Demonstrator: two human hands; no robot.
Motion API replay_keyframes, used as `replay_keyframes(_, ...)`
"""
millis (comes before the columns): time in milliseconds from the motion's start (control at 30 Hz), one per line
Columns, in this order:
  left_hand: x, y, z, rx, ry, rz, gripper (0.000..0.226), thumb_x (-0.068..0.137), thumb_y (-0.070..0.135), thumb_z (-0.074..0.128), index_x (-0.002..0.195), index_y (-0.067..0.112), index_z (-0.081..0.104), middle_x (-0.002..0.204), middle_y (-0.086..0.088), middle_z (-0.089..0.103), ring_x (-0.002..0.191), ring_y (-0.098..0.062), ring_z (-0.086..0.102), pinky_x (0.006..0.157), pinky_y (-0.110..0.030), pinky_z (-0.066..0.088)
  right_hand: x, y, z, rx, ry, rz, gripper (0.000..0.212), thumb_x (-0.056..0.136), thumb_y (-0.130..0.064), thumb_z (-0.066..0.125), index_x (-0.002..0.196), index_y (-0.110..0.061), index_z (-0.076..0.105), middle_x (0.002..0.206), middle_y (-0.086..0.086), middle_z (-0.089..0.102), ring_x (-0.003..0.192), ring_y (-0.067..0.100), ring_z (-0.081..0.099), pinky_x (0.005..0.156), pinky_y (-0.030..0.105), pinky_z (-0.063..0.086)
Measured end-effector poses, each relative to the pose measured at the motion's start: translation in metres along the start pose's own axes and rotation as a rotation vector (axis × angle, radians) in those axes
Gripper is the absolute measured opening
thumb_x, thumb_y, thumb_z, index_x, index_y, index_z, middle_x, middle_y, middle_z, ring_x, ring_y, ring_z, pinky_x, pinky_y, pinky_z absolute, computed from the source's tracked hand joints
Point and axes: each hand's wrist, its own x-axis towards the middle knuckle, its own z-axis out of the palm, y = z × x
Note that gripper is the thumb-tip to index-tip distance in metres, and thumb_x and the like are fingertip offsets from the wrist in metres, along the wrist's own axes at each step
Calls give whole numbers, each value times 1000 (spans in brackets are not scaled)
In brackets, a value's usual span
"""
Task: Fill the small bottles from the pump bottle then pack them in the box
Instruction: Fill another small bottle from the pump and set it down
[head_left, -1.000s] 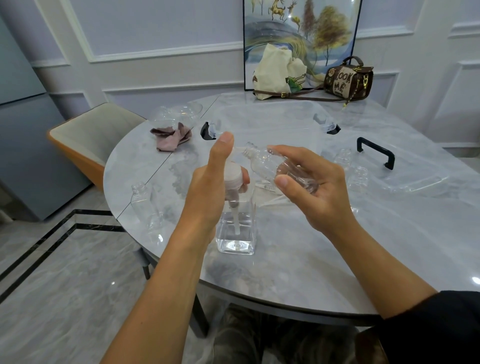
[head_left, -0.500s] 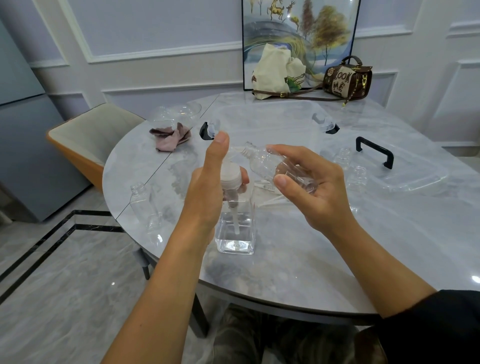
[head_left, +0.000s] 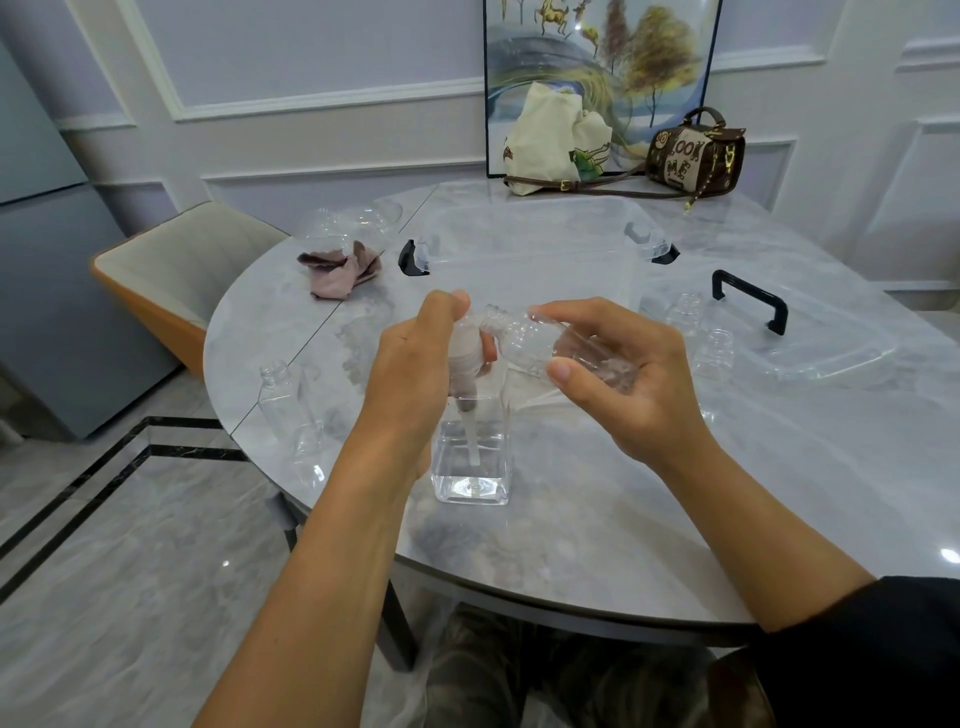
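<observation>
While gripped, small bottle lies sideways, mouth left.

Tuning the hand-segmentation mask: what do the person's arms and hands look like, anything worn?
Left hand and right hand are bare: no gloves, no rings, watch or bracelet visible. Both forearms are uncovered. A black sleeve covers the right arm at the lower right edge; no sleeve shows on the left arm.
</observation>
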Motion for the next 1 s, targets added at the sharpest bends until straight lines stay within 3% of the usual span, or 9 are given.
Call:
replay_keyframes(133, 0, -1, 0, 14, -12, 18, 53, 100, 46, 45, 67, 11, 66, 73, -9, 67, 69, -22, 59, 61, -35, 46, 0, 0, 1, 10, 17, 2, 31, 92, -26, 68, 119, -14, 73, 72, -4, 62, 60, 20, 54, 64, 24, 44)
replay_keyframes(233, -1, -3, -1, 30, -22, 15, 62, 94, 63, 43, 62, 14, 65, 75, -10, 69, 71, -24, 62, 73, -38, 47, 1, 1, 2, 32, 31, 4, 33, 93, -29, 66, 122, -14, 71, 74, -15, 62, 59, 15, 53, 61, 24, 44)
replay_keyframes(333, -3, -3, -1, 27, -3, 2, 69, 91, 75, 43, 60, 18, 67, 75, -10, 70, 73, -23, 64, 81, -40, 50, 2, 1, 3, 61, 35, 13, 34, 94, -30, 66, 125, -15, 69, 76, -14, 64, 59, 15, 55, 59, 26, 47)
replay_keyframes(533, -8, -1, 1, 23, 21, -4, 80, 76, 90, 36, 61, 18, 70, 76, -10, 73, 73, -18, 67, 79, -35, 47, 2, 0, 2, 43, 36, 19, 37, 95, -29, 67, 129, -15, 68, 81, -4, 68, 64, 19, 59, 61, 26, 49)
replay_keyframes(667, -7, -2, 0, 30, 12, 16, 84, 72, 93, 32, 61, 18, 70, 76, -11, 73, 76, -20, 67, 87, -37, 51, 2, -2, 2, 28, 35, 7, 35, 94, -27, 68, 128, -18, 68, 83, 0, 69, 70, 31, 62, 65, 42, 53)
replay_keyframes(833, -5, -6, -1, 22, 9, 12, 78, 88, 86, 39, 60, 20, 70, 76, -10, 73, 76, -20, 67, 82, -35, 49, 2, -1, 2, 25, 37, 9, 36, 94, -28, 68, 128, -18, 68, 83, 0, 68, 68, 29, 61, 64, 39, 52)
replay_keyframes(1000, -2, -5, -2, 28, -8, 16, 72, 89, 79, 42, 60, 18, 68, 77, -11, 71, 75, -22, 65, 82, -39, 50, 2, -2, 2, 23, 35, -3, 34, 94, -29, 68, 127, -23, 67, 83, 1, 68, 69, 33, 61, 63, 42, 52)
